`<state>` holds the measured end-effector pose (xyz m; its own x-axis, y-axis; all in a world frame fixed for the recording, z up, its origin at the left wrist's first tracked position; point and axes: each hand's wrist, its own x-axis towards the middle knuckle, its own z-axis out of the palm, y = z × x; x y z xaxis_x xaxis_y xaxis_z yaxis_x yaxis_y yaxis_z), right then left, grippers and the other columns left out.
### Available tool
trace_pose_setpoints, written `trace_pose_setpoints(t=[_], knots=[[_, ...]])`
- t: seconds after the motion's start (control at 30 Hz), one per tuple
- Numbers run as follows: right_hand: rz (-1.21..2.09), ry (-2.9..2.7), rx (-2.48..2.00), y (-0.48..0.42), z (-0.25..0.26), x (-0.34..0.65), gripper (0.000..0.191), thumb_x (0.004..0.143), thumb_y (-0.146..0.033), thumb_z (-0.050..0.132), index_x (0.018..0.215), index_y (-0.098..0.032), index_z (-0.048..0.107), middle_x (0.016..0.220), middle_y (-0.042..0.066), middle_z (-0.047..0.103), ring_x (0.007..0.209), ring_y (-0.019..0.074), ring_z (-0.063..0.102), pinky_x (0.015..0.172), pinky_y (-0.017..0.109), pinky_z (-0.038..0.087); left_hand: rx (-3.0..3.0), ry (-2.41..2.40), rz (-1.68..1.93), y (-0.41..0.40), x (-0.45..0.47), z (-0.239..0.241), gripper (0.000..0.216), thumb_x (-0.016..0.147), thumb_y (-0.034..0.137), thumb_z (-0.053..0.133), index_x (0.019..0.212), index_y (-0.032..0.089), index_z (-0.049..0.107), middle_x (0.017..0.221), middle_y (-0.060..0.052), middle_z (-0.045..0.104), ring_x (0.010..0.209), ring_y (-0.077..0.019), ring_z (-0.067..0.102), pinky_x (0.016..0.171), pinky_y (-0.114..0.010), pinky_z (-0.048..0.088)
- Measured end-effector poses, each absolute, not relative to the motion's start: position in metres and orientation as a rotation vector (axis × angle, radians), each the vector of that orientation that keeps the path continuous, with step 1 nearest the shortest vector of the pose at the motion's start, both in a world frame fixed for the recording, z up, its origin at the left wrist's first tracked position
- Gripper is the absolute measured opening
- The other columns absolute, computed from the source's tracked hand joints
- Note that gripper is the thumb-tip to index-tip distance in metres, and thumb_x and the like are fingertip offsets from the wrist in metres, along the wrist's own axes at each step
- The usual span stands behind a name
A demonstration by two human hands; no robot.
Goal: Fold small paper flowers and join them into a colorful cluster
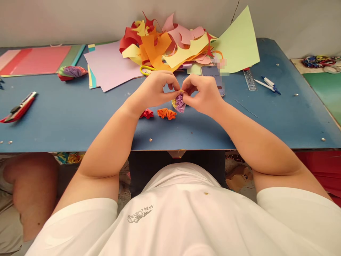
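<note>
Above the blue table [114,124], both my hands meet with their fingertips pinched together. My left hand [156,89] and my right hand [204,92] grip a small yellow paper piece [182,90] between thumbs and forefingers; most of it is hidden by the fingers. Right below the fingertips are purple curled paper flowers [180,104], with a yellow edge beside them on the left. Nearer to me lie orange paper flowers [167,113]. Red paper flowers [147,113] sit partly behind my left forearm.
Paper scraps [156,46] are heaped at the back, with yellow-handled scissors [145,70] partly under them. A phone [212,74], a clear ruler [249,79] and pens [268,84] lie to the right. A red utility knife [20,108] lies left. Another person's leg [33,192] shows below.
</note>
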<state>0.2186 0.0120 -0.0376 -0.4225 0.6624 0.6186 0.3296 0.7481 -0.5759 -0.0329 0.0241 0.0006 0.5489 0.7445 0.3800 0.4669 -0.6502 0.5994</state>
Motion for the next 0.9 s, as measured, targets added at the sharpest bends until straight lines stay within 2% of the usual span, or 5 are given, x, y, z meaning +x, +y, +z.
trace_pose_setpoints(t=[0.2,0.43,0.6,0.77,0.9], knots=[[0.406,-2.088,-0.771,0.012,-0.036,0.220,0.016,0.093,-0.010,0.076,0.097,-0.025,0.081,0.094,0.003,0.086,0.086,0.0234,0.079,0.086,0.042,0.067,2.329,0.987,0.870,0.017,-0.028,0.005,0.013,0.092,0.040,0.082,0.085,0.029,0.079,0.090,-0.008,0.082,0.098,-0.0279,0.079,0.098,-0.047,0.065],[0.545,-2.106,-0.675,0.019,-0.031,0.229,0.017,0.100,-0.023,0.083,0.105,-0.027,0.099,0.102,0.005,0.096,0.089,0.0260,0.085,0.091,0.047,0.076,2.241,1.025,0.823,0.025,-0.030,0.001,0.014,0.092,0.035,0.086,0.083,0.029,0.078,0.087,-0.006,0.081,0.095,-0.0267,0.078,0.094,-0.046,0.066],[0.688,-2.048,-0.733,0.018,-0.029,0.229,0.007,0.096,-0.030,0.100,0.102,-0.028,0.099,0.100,0.004,0.096,0.089,0.0257,0.087,0.091,0.046,0.080,2.196,1.009,0.828,0.027,-0.031,0.000,0.016,0.094,0.031,0.084,0.080,0.029,0.078,0.083,-0.005,0.079,0.094,-0.0257,0.075,0.092,-0.045,0.066],[0.846,-1.879,-0.791,0.017,-0.035,0.226,0.019,0.092,-0.024,0.105,0.110,-0.026,0.097,0.097,0.003,0.094,0.092,0.0243,0.088,0.090,0.042,0.080,2.200,0.992,0.842,0.025,-0.032,0.000,0.019,0.098,0.034,0.086,0.080,0.030,0.081,0.081,-0.006,0.079,0.098,-0.0270,0.080,0.098,-0.047,0.070],[0.934,-1.812,-0.788,0.020,-0.037,0.224,0.020,0.093,-0.032,0.110,0.106,-0.024,0.097,0.100,0.005,0.095,0.096,0.0257,0.090,0.092,0.043,0.081,2.218,0.979,0.876,0.024,-0.033,0.001,0.019,0.099,0.041,0.089,0.083,0.031,0.084,0.084,-0.007,0.082,0.101,-0.0292,0.081,0.100,-0.050,0.070]])
